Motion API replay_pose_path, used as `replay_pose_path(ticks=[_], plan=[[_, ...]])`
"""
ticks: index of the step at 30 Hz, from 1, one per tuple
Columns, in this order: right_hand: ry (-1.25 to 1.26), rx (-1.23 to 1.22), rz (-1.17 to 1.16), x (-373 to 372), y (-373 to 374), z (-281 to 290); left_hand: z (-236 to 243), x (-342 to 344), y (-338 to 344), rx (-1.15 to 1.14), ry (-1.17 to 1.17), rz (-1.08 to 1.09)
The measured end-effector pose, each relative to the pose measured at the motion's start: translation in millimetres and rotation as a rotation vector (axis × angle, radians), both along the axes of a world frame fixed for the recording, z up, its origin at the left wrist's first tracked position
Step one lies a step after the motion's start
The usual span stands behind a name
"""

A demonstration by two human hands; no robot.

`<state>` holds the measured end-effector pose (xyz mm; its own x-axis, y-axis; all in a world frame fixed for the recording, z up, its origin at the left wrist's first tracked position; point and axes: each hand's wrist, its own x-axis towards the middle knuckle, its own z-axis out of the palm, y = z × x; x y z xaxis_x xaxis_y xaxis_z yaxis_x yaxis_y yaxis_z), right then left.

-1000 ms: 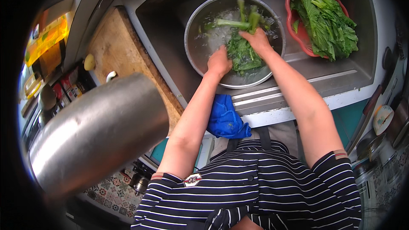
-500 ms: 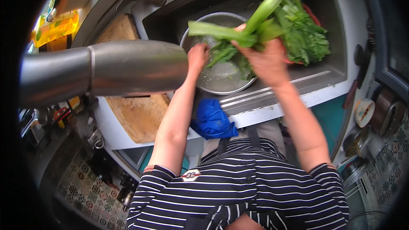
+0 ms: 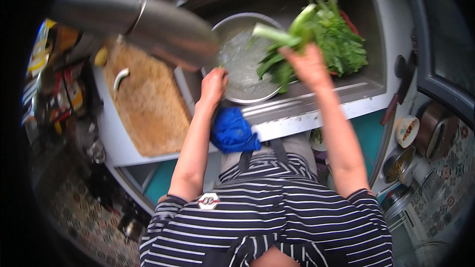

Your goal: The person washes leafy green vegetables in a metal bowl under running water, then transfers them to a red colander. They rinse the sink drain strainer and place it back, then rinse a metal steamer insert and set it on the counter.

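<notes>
From where I stand, the right hand (image 3: 310, 66) is closed around the stalks of a bunch of greens (image 3: 278, 71), thumb to the left; blur hides the exact grip. Stalk ends point up and left of those fingers; leaves hang below-left, over the right side of a metal bowl (image 3: 246, 102). A heap of greens (image 3: 341, 44) lies just beyond and right of the same fingers, in a red basket (image 3: 349, 22). The left hand (image 3: 213, 89) has its fingers curled together at the bowl's left edge; contact with the rim cannot be told.

Possible faults:
- Loose grip: wet leaves could slip from the right fingers into the water (image 3: 237, 62).
- Overfilled basket: added weight could push leaves over its rim.
- Pressure from the left fingers on one side of the bowl: it could tilt and spill.

Markings: a pale six-sided badge (image 3: 208, 201), below the left fingers on the striped shirt (image 3: 247, 193), bears dark characters and a red stripe. Packets (image 3: 69, 91) far left of the left fingers are too blurred to read.
</notes>
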<state>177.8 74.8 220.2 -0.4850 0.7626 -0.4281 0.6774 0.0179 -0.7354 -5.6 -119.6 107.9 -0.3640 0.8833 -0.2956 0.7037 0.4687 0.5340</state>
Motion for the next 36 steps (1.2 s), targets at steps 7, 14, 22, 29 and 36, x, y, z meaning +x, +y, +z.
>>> replay_pose_path(ticks=[7,14,22,29,36], plan=[[0.112,0.182,-0.045,59,85,85,56,72,63,0.396,-0.214,-0.066],[-0.633,0.643,0.223,70,136,26,-4,176,204,0.337,-0.352,0.049],[-0.670,0.774,0.229,95,114,-118,-27,178,199,0.186,-0.205,0.022],[-0.259,0.657,0.167,97,129,-94,-10,167,180,0.526,0.019,-0.040],[0.144,0.662,0.098,37,72,-29,-5,57,98,0.313,-0.233,0.195]])
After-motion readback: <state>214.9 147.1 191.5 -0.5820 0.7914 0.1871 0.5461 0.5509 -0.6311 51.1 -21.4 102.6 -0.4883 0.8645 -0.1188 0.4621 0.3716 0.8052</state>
